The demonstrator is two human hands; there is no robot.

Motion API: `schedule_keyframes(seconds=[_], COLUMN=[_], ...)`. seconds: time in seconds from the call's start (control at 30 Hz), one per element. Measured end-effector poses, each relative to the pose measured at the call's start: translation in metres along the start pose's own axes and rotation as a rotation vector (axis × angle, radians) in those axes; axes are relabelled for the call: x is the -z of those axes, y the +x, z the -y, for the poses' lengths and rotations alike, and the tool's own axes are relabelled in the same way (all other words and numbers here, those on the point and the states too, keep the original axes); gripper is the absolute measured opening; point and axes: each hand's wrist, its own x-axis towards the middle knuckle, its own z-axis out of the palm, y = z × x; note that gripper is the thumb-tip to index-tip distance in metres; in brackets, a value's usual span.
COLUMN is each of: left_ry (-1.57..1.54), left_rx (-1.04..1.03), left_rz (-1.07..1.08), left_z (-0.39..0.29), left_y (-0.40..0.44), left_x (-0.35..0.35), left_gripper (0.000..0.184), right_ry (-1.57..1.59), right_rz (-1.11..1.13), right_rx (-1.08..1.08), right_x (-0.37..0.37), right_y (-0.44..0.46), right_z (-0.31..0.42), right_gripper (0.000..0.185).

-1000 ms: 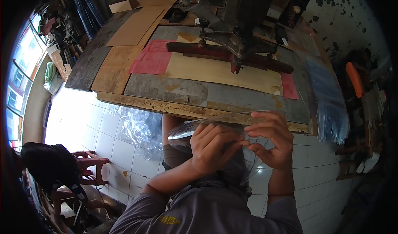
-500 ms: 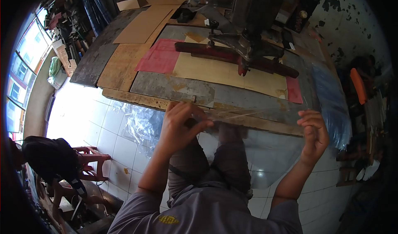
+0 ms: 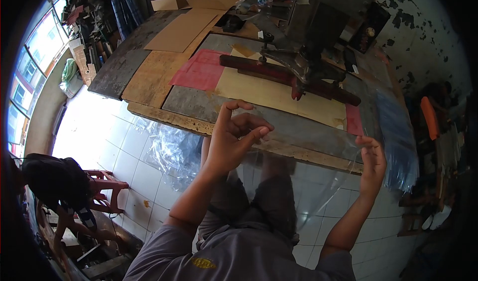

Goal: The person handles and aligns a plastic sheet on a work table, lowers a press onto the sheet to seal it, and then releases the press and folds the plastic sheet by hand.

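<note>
Holding film (image 3: 318,179), left hand (image 3: 233,134) farther from right hand (image 3: 372,162) than a second ago

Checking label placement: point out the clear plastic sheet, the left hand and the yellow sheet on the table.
Clear plastic sheet (image 3: 314,174): head view, on its hanging middle.
Left hand (image 3: 233,137): head view, on the middle of the hand.
Yellow sheet (image 3: 266,91): head view, on its bare surface.

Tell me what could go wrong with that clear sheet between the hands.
The clear sheet might slip: the left hand seems to pinch only a little of it, and how firmly the right hand grips is unclear. It could also snag on the rough wooden table edge. If dropped, it might mix with the loose plastic below.
</note>
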Motion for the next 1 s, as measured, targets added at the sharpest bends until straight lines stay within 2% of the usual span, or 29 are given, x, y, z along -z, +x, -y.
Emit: schedule_keyframes(seconds=[0.03, 0.13, 0.2, 0.3, 0.4, 0.53, 0.63, 0.83, 0.93, 1.0], left_ry=[0.026, 0.043, 0.057, 0.128, 0.11, 0.006, 0.02, 0.098, 0.077, 0.113], left_rx=[0.017, 0.071, 0.049, -0.011, 0.01, 0.116, 0.129, 0.155, 0.247, 0.19], left_rz=[0.001, 0.056, 0.108, 0.161, 0.156, 0.2, 0.087, 0.111, 0.12, 0.108], left_z=[-0.008, -0.021, -0.024, -0.03, -0.044, -0.048, -0.035, -0.037, -0.047, -0.04], left_y=[0.001, -0.004, -0.009, -0.013, -0.012, -0.009, -0.013, -0.016, -0.014, -0.014], left_x=[-0.002, -0.016, -0.03, -0.041, -0.046, -0.04, -0.045, -0.046, -0.047, -0.045], left_gripper=[0.05, 0.059, 0.061, 0.064, 0.059, 0.038, 0.021, 0.023, 0.023, 0.023], right_ry=[-0.071, -0.303, -0.514, -0.561, -0.223, -0.102, -0.093, -0.101, -0.105, -0.113], right_rz=[-0.019, 0.103, 0.187, 0.341, 0.493, 0.558, 0.556, 0.553, 0.553, 0.57], right_rx=[0.01, 0.303, 0.469, 0.529, 0.131, 0.071, 0.032, -0.038, -0.036, -0.05], right_x=[-0.005, -0.022, -0.038, -0.054, -0.051, -0.047, -0.045, -0.043, -0.043, -0.043], right_y=[0.0, 0.001, 0.002, 0.003, 0.004, 0.012, 0.013, 0.017, 0.017, 0.018], right_z=[0.001, 0.036, 0.057, 0.088, 0.08, 0.081, 0.08, 0.083, 0.083, 0.083], right_gripper=[0.028, 0.04, 0.057, 0.059, 0.04, 0.023, 0.019, 0.017, 0.016, 0.016])
